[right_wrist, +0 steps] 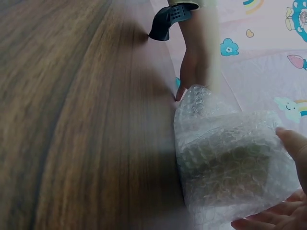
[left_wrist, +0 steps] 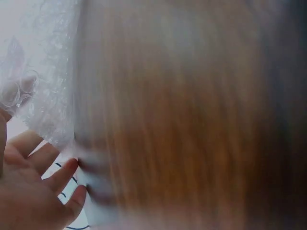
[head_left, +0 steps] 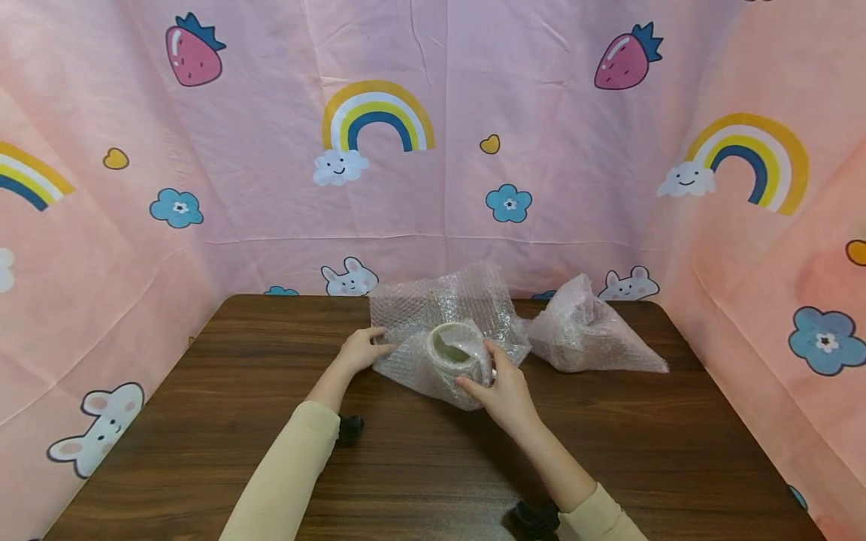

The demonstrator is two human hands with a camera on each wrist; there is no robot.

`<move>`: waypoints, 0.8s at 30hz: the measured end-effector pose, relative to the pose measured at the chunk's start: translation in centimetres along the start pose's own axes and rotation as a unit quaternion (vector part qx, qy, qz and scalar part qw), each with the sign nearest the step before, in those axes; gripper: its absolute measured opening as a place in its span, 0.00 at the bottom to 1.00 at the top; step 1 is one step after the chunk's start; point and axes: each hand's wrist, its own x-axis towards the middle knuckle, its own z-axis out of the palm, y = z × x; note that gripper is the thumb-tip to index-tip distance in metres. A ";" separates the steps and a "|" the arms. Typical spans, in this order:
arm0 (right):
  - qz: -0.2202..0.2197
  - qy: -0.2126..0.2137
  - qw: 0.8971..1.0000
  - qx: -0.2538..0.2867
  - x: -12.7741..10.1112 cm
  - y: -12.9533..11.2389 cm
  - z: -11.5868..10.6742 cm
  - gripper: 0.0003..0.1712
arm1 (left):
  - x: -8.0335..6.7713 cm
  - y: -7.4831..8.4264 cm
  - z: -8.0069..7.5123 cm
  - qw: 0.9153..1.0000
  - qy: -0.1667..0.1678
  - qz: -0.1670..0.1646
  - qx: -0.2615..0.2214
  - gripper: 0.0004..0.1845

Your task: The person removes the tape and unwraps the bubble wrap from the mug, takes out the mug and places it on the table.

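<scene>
Though partly behind bubble wrap, probably a cup, wrapped bundle alongside.

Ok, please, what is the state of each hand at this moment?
Left hand: touching the bubble wrap; whether it pinches cannot be told.
Right hand: holding the wrapped container.
</scene>
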 end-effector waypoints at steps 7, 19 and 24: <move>-0.025 0.004 1.000 0.013 0.2 0.4 -0.1 0.39 | -0.6 0.6 0.0 0.996 -0.064 0.029 0.048 0.31; -0.019 -0.002 0.999 0.050 0.3 0.4 -0.6 0.31 | -1.5 0.5 -0.1 0.997 -0.058 0.048 0.035 0.25; -0.022 0.009 0.999 0.031 0.4 0.2 -0.9 0.30 | -1.5 0.8 -0.5 0.997 -0.019 0.066 0.023 0.27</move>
